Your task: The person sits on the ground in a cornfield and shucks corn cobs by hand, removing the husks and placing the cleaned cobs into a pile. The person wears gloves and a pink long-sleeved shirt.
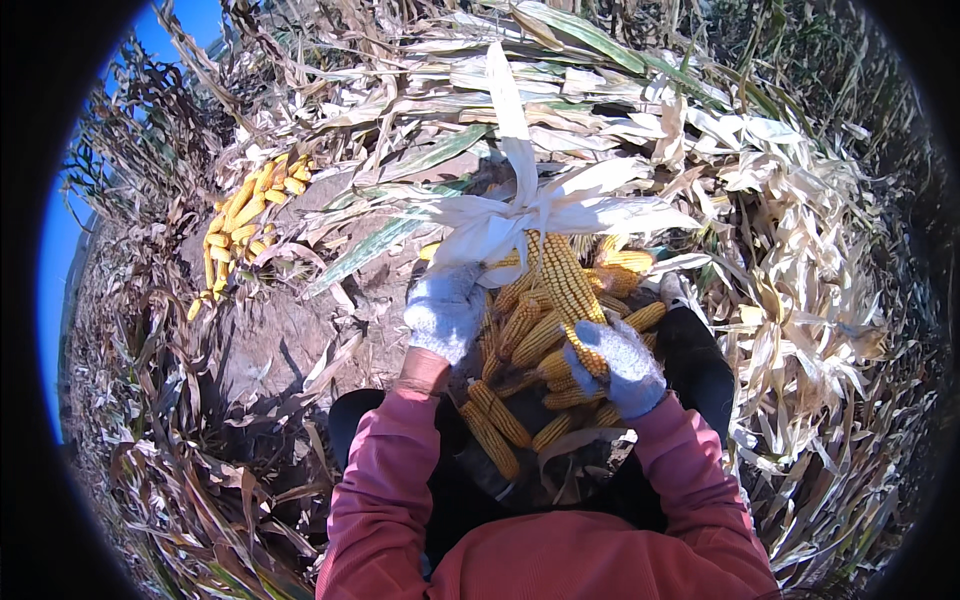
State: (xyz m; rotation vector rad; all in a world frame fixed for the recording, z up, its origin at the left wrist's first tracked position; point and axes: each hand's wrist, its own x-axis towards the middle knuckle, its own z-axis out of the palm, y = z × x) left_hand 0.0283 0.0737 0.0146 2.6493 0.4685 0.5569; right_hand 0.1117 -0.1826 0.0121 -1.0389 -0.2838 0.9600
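My right hand (626,367), in a pale knitted glove, grips the tip end of a bare yellow corn cob (566,277). At the cob's far end, the peeled-back white husk (517,217) spreads out in long strips. My left hand (446,307), gloved the same way, is closed at the husk's left side; its fingertips are partly hidden by the husk. Below both hands, between my legs, lies a pile of husked corn cobs (536,341). Two of its cobs (491,442) lie side by side at the near left.
A second heap of husked cobs (240,210) lies on the bare soil (285,337) at the far left. Loose dry husks (787,262) are piled on the right. Cut corn stalks and leaves (420,112) lie across the far side. Standing corn plants (150,127) rise at the upper left.
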